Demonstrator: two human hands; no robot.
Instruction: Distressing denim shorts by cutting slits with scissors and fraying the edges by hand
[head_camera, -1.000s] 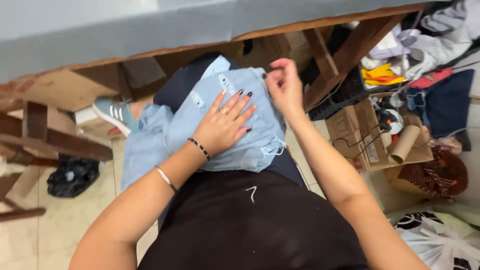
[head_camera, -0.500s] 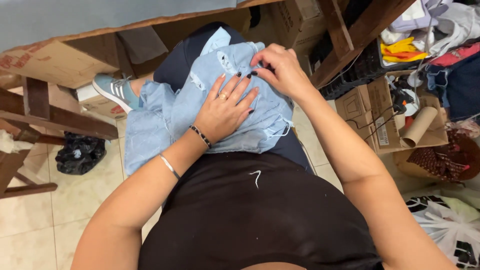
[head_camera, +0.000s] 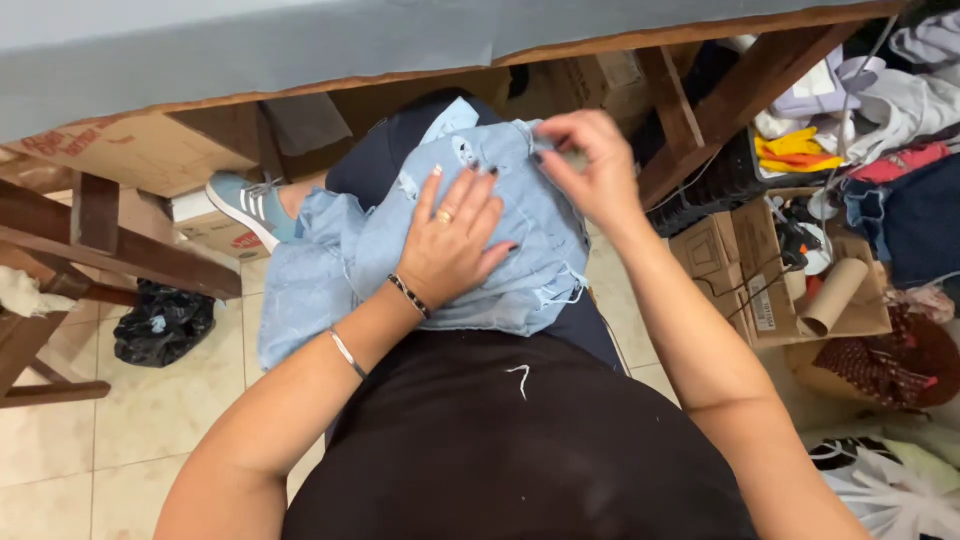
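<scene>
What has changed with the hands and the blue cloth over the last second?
The right hand moved from the far top edge in toward the middle, then back a little, its fingertips now pinching at the light blue denim piece. The left hand stayed flat on the cloth, pressing it on the lap. The cloth itself barely shifted.

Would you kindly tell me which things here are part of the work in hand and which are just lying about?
In hand:
- light blue denim garment on the lap
- left hand pressing flat on it
- right hand pinching its upper edge

Lying about:
- black bag on the floor
- cardboard tube
- cardboard box
- yellow cloth
</scene>
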